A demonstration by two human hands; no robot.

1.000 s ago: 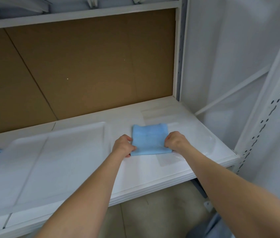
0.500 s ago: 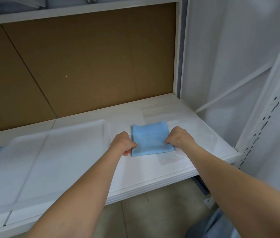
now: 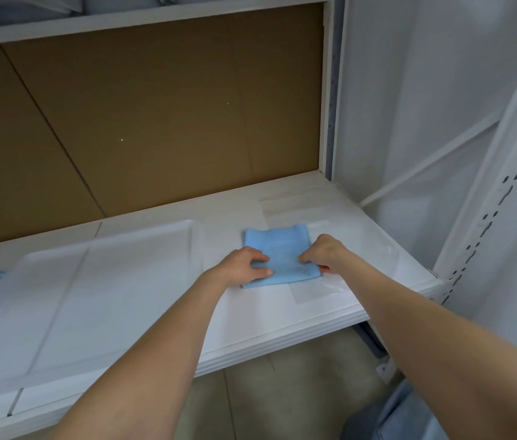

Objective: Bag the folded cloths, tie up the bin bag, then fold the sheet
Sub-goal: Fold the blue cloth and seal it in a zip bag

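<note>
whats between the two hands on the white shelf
The small folded light-blue cloth lies between them on the white shelf; the left hand pinches its left edge, the right hand its right edge, as the head view shows.

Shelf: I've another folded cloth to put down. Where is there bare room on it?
Bare: the strip between the blue cloth and the cardboard back, and the shelf front between the forearms. Crowded: the white tray fills the left; the left hand and right hand grip the cloth; clear plastic lies right.
</note>
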